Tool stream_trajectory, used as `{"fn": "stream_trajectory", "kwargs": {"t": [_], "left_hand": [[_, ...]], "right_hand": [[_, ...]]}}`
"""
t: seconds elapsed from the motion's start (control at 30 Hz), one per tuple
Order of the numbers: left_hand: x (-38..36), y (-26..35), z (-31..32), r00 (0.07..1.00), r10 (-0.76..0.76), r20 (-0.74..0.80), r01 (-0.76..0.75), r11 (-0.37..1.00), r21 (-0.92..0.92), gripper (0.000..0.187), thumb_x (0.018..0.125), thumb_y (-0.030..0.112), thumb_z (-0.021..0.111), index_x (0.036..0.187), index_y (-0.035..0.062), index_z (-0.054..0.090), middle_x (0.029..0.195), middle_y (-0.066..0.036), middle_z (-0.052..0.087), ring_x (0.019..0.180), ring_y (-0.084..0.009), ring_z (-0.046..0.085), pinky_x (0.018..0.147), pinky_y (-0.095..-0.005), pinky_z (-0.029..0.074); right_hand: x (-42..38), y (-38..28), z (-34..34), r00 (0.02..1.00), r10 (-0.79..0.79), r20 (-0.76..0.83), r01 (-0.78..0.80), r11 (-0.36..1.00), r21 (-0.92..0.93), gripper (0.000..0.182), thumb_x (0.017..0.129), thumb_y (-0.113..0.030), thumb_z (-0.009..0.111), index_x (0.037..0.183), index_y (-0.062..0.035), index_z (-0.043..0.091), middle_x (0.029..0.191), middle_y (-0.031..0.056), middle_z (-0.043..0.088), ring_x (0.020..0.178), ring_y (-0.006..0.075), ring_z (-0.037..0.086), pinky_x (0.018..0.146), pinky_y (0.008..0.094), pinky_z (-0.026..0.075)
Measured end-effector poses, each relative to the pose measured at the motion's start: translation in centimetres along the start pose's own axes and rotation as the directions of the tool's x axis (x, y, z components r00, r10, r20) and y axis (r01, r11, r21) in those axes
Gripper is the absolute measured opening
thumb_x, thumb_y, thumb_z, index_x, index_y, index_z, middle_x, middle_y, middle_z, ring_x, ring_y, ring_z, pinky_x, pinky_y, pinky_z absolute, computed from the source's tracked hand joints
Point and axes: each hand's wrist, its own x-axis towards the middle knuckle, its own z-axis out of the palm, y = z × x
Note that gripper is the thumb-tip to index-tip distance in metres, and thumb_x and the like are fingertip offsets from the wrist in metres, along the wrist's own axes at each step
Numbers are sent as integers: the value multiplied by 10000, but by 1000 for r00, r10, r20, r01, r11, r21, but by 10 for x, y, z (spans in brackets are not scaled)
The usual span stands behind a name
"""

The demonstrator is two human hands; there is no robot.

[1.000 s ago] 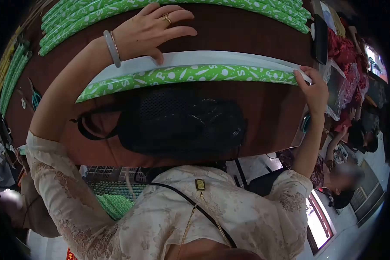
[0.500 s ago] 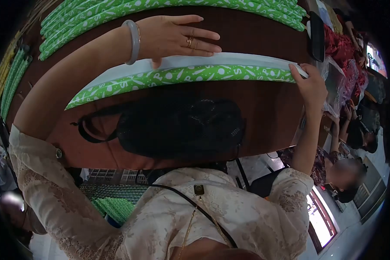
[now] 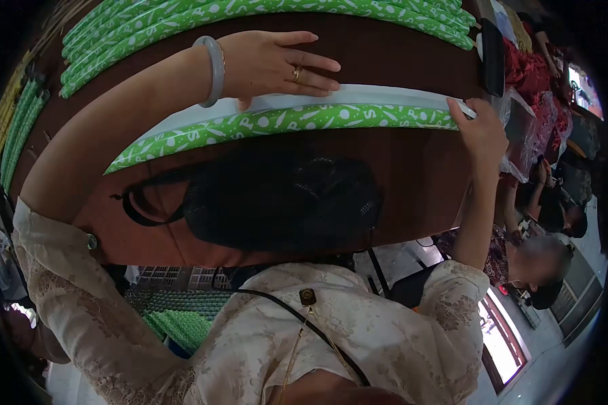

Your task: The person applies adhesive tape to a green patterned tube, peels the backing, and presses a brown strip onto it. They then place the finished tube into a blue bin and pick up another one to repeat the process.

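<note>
A long strip of green patterned paper with a white underside lies curved across the brown table, partly rolled along its near edge. My left hand, with a bangle and a ring, rests flat over the white part, fingers spread and pointing right. At the strip's right end, my right hand pinches the rolled end between thumb and fingers. What lies beneath my left palm is hidden.
Several finished green rolls lie along the far edge. A black mesh bag sits nearest my body. At the far right are a black phone-like object, red material in plastic and a seated person.
My left hand has shifted slightly down and left over the strip. The white part looks a little narrower at the right, and my right hand has barely moved.
</note>
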Motion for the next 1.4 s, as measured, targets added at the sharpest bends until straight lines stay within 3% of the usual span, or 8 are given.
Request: {"fn": "stream_trajectory", "kwargs": {"t": [0.07,0.27,0.4,0.8,1.0,1.2,1.3,1.4], "left_hand": [[-2,-1,0,997,21,-68,-22,1000,-10,1119,407,488,725,1360,227,200,1419,110,164,1324,-122,77,1105,-371,27],[2,1,-6,998,25,49,-25,1000,7,1067,453,479,692,1364,277,174,1428,132,94,1323,-100,59,1108,-362,32],[1,1,-8,999,23,32,-23,1000,6,1062,469,479,691,1368,268,166,1427,132,101,1323,-106,63,1108,-358,38],[-1,3,-13,999,16,48,-17,1000,6,1039,466,481,698,1356,248,217,1419,126,146,1324,-113,67,1108,-351,41],[-2,6,-13,999,12,36,-12,1000,14,1017,478,462,705,1352,240,235,1419,114,160,1323,-113,76,1106,-348,52],[-23,10,-6,998,-57,11,58,995,-79,869,571,429,663,1332,226,297,1424,83,157,1325,-147,89,1099,-347,87],[-39,14,0,991,-131,-19,122,960,-252,672,700,324,607,1307,214,340,1420,42,185,1325,-170,106,1079,-355,152],[-57,24,8,979,-194,-64,180,967,-179,610,754,237,580,1312,225,335,1422,35,182,1324,-179,114,1072,-359,177]], "right_hand": [[2,2,3,1000,3,-4,-3,1000,-20,472,709,-526,591,925,-107,631,918,98,621,868,277,590,736,352,456],[-1,-6,-4,1000,16,17,-14,995,-94,477,713,-533,576,910,-102,626,903,99,620,861,290,588,720,369,460],[0,-9,-5,999,-48,23,51,990,-130,447,710,-500,570,870,-85,620,876,83,604,820,290,585,655,409,465],[-1,-20,-5,990,-137,29,140,957,-254,345,751,-403,583,824,-66,588,867,80,582,811,301,571,666,411,468],[5,-19,0,976,-207,69,218,931,-293,314,711,-353,635,810,-58,594,851,73,568,818,308,561,616,409,494],[5,-20,-1,973,-223,56,229,927,-296,313,711,-339,638,823,-50,598,850,78,565,825,303,560,619,408,497],[5,-22,-1,976,-207,65,217,938,-270,302,720,-330,626,827,-49,595,860,82,562,830,305,557,623,412,492],[5,-18,1,973,-223,59,230,936,-267,291,727,-325,616,825,-52,589,871,88,559,830,311,554,614,417,486]]}}
